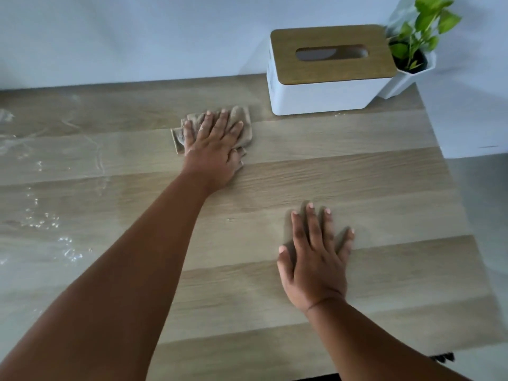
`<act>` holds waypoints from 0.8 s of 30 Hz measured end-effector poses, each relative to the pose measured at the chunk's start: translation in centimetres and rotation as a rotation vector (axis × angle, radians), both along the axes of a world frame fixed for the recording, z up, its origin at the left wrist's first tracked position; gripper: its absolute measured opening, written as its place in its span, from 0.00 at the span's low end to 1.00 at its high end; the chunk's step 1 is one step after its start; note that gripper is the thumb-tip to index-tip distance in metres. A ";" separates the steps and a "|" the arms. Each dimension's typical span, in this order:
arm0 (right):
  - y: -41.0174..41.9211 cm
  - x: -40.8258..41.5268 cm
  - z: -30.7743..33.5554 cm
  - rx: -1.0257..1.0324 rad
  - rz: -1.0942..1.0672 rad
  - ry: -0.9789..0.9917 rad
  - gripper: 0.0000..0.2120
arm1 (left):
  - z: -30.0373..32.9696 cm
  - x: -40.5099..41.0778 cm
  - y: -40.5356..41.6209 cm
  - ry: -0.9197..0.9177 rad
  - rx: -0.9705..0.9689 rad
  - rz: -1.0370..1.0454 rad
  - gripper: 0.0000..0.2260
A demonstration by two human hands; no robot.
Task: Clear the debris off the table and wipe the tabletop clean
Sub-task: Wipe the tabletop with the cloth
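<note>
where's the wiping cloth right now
In the head view the cloth lies flat on the table under the left hand, toward the far edge, just left of the tissue box.

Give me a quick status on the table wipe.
Left hand flat on cloth, mid-table. Right hand open, braced on tabletop. Tissue box ahead; wet streaks at left.

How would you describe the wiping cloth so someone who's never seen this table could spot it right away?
Start at the wooden table and find the white tissue box with a wooden lid at its far right. Just left of that box, a crumpled beige cloth lies flat under the left hand. It is the only soft fabric item there, nearly matching the wood's colour.
</note>
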State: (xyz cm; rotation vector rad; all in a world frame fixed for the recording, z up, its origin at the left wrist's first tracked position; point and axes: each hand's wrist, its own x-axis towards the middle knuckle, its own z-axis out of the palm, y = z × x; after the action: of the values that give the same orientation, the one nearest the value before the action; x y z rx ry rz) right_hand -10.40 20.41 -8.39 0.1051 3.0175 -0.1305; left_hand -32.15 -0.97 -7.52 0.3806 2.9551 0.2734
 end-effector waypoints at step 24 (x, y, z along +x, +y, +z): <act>0.3 0.0 1.0 -0.167 -0.028 -0.014 0.33 | 1.0 28.8 2.3 0.022 0.018 0.149 0.29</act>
State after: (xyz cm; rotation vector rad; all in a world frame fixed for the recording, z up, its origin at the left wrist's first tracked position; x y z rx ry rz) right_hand -10.38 20.74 -7.37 0.1318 2.9770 -0.3818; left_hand -3.39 1.30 -6.56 0.1668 3.0092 0.3154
